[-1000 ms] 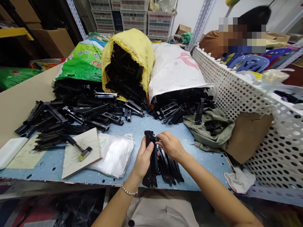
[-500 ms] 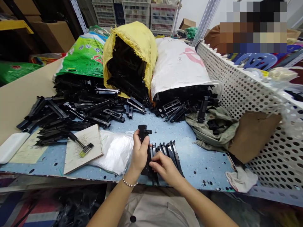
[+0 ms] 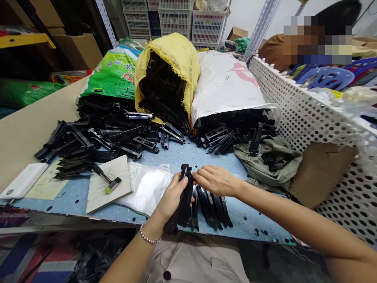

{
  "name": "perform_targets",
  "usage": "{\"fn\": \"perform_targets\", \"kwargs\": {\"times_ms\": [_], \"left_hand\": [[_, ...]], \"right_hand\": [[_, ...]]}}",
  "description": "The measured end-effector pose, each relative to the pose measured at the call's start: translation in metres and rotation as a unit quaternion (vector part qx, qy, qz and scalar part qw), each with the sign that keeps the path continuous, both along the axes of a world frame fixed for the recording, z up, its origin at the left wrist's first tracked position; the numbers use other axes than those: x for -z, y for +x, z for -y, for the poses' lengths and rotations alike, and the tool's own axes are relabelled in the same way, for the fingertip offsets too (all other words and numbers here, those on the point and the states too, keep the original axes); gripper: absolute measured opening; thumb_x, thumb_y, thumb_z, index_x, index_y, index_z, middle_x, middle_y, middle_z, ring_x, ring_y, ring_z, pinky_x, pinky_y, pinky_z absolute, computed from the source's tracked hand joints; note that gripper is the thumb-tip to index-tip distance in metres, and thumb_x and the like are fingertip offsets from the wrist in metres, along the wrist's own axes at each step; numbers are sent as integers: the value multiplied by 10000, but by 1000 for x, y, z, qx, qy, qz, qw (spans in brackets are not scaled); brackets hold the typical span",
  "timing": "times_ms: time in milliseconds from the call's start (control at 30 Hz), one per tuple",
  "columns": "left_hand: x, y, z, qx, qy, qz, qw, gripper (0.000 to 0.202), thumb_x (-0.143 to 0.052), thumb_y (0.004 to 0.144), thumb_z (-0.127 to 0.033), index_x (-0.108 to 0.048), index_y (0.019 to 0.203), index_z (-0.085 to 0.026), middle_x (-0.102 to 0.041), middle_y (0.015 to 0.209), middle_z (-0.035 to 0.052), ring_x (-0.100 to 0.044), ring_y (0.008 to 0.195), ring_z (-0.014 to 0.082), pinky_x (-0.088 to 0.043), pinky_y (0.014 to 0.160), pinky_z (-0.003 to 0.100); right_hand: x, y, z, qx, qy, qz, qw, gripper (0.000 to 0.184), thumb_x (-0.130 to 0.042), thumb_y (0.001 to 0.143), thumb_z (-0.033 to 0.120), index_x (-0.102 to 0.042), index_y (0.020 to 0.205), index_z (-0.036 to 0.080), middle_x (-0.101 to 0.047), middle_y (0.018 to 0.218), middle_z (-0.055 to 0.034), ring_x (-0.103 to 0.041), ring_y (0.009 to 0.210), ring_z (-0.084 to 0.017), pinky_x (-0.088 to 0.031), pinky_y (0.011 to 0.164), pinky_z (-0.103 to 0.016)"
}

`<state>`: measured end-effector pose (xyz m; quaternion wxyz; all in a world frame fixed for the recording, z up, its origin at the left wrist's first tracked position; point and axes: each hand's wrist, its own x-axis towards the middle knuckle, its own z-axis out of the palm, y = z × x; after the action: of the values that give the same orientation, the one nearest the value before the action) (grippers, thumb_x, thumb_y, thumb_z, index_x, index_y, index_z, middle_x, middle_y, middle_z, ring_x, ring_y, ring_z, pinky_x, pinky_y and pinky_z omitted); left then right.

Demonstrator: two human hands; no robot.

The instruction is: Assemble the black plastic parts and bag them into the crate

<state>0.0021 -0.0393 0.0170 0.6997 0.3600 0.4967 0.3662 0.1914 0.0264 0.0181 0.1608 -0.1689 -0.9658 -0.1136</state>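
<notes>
My left hand (image 3: 172,198) is closed around a long black plastic part (image 3: 185,202), held upright and slightly tilted over the table's front edge. At the part's upper end, my right hand (image 3: 216,179) has its thumb and fingers pinched together against the right side. Whatever small piece those fingertips may hold is hidden. Just right of the held part, several similar black parts (image 3: 213,208) lie side by side in a row, partly below my right hand. A pack of clear plastic bags (image 3: 150,184) lies left of my left hand.
A hammer (image 3: 110,182) rests on a pale board (image 3: 96,192) at left. Piles of black parts (image 3: 118,135) spill from green (image 3: 108,76), yellow (image 3: 193,67) and white (image 3: 226,88) sacks. A perforated panel (image 3: 309,106) bounds the right side, near crumpled cloth (image 3: 288,161). Another person sits beyond.
My right hand has moved up from the part's middle to its upper end, with the forearm now reaching across from the right. The held part has turned slightly. My view has shifted a little.
</notes>
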Motion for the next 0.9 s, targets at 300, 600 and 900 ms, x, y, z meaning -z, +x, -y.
{"fn": "perform_targets", "kwargs": {"times_ms": [300,600,900], "left_hand": [[4,14,14,-81,228,-135,961,513,-492,892,-463,-358,1327,-227,-559,1222,115,-585,1081,253,-479,900,395],[-14,1,4,-58,149,-29,987,491,-552,859,-476,-431,1272,-240,-621,950,35,-628,768,184,-528,699,319],[-27,-6,1,25,21,33,999,504,-524,840,-544,-438,1211,-215,-612,597,-24,-572,481,135,-437,439,209]], "right_hand": [[15,-8,7,84,-115,-219,965,215,-402,982,313,-546,1040,164,-613,735,-36,-570,648,-144,-443,591,-259],[-20,-2,6,49,-88,-138,985,240,-382,984,337,-545,1028,166,-639,865,-78,-571,772,-173,-438,649,-287],[-38,-5,7,66,3,25,997,340,-333,999,346,-568,827,170,-566,746,-58,-449,674,-179,-334,580,-309]]}}
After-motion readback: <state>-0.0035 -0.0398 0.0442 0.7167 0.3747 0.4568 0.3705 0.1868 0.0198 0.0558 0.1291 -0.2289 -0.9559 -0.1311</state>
